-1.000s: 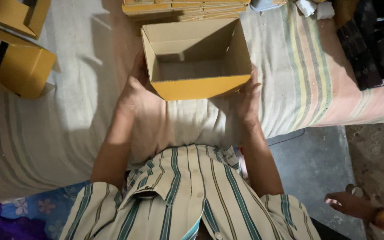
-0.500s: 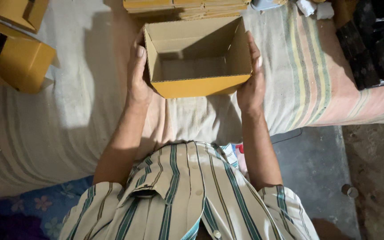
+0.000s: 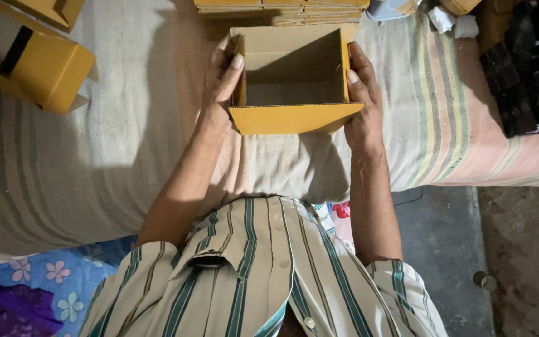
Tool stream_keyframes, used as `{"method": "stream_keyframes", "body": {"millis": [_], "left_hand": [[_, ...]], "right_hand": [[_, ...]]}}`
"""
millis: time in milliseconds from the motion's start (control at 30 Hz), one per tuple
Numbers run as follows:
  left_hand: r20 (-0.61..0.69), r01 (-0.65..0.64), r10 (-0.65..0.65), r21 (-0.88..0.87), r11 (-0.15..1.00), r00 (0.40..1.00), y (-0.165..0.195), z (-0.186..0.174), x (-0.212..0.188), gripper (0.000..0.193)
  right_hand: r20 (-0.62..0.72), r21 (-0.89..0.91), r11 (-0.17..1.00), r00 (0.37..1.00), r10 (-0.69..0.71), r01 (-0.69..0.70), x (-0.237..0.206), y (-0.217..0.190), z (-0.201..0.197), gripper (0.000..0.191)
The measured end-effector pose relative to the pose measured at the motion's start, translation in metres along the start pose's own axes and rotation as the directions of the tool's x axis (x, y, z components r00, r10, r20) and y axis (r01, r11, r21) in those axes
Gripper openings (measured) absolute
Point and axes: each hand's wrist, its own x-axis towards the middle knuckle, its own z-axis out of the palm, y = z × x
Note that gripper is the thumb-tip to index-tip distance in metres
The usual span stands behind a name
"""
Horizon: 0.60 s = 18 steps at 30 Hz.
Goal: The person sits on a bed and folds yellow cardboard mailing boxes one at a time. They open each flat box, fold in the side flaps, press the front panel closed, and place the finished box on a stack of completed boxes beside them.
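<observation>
An open yellow cardboard box (image 3: 294, 117) stands on a striped cloth in front of me, its brown inside empty and its near flap folded outward. My left hand (image 3: 221, 84) presses against the box's left wall, thumb hooked over the rim. My right hand (image 3: 364, 103) grips the right wall, thumb on the inside edge. Both hands hold the box between them.
A stack of flat yellow cardboard sheets (image 3: 282, 7) lies just behind the box. Assembled yellow boxes (image 3: 29, 59) sit at the far left. Dark items (image 3: 525, 75) crowd the right side. The striped cloth (image 3: 107, 168) covers the surface; bare grey floor (image 3: 444, 249) lies at lower right.
My hands slid up from the box's near corners to its side walls. Another person's hand at lower right has left view.
</observation>
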Motion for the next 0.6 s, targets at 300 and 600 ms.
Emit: {"method": "stream_keyframes", "body": {"millis": [300, 600], "left_hand": [[0.000, -0.030, 0.030, 0.170, 0.985, 1.000, -0.015, -0.004, 0.004, 0.072], [0.082, -0.096, 0.086, 0.122, 0.988, 0.993, -0.017, -0.006, 0.013, 0.068]], "right_hand": [[0.051, 0.022, 1.000, 0.999, 0.014, -0.016, 0.006, -0.008, 0.006, 0.075], [0.055, 0.015, 1.000, 0.998, 0.010, -0.011, 0.011, 0.002, -0.001, 0.080]]}}
